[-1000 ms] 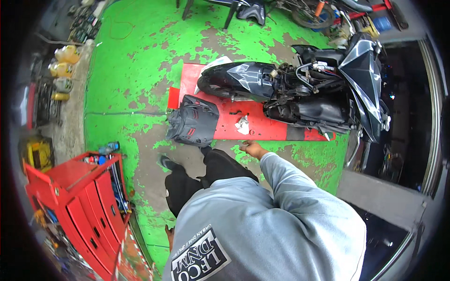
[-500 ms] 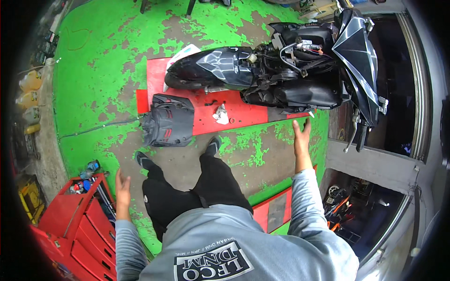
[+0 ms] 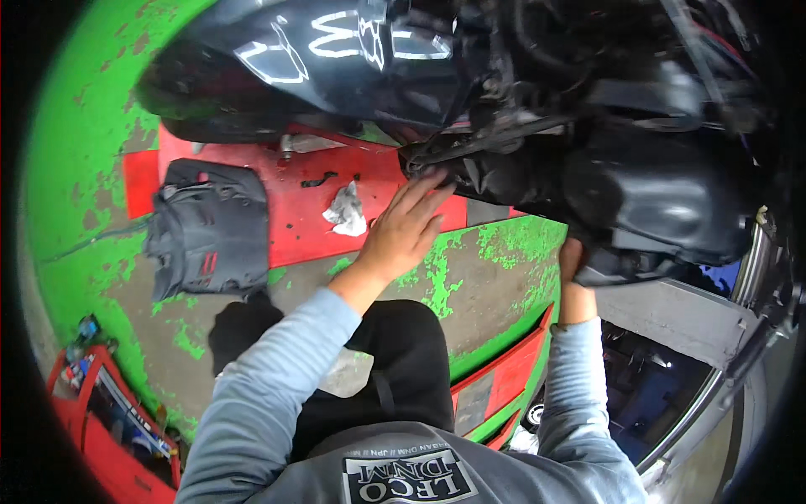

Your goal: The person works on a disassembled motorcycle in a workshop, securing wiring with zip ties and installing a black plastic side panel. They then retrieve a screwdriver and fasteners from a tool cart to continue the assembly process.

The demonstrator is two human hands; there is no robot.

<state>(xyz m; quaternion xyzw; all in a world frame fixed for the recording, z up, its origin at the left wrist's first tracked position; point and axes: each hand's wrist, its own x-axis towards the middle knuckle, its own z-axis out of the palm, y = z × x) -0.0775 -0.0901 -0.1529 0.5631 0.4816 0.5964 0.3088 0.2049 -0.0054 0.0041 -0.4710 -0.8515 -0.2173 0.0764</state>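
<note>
1. Left hand [image 3: 401, 235]: reaches up and right over the red mat [image 3: 302, 242]. Fingers extended, slightly spread, not wrapped around anything visible; fingertips at the near-left end of the black seat-shaped motorcycle part [image 3: 642, 197]. Firm contact: cannot tell.
2. Right hand [image 3: 574, 262]: upright against the same part's lower edge. Most fingers hidden behind it; how tightly they close cannot be told.
3. Black part: lies at upper right, alongside the dark motorcycle [image 3: 311, 80], its rounded glossy end pointing right. Whether attached: cannot tell.
4. On the mat: crumpled white rag [image 3: 346, 212], left of the left hand; small black piece [image 3: 319, 179] just above it.
5. Dark grey plastic panel [image 3: 210, 235] overlaps the mat's left end.
6. Red tool cabinet [image 3: 113, 458] at lower left, on the worn green floor [image 3: 80, 160].
</note>
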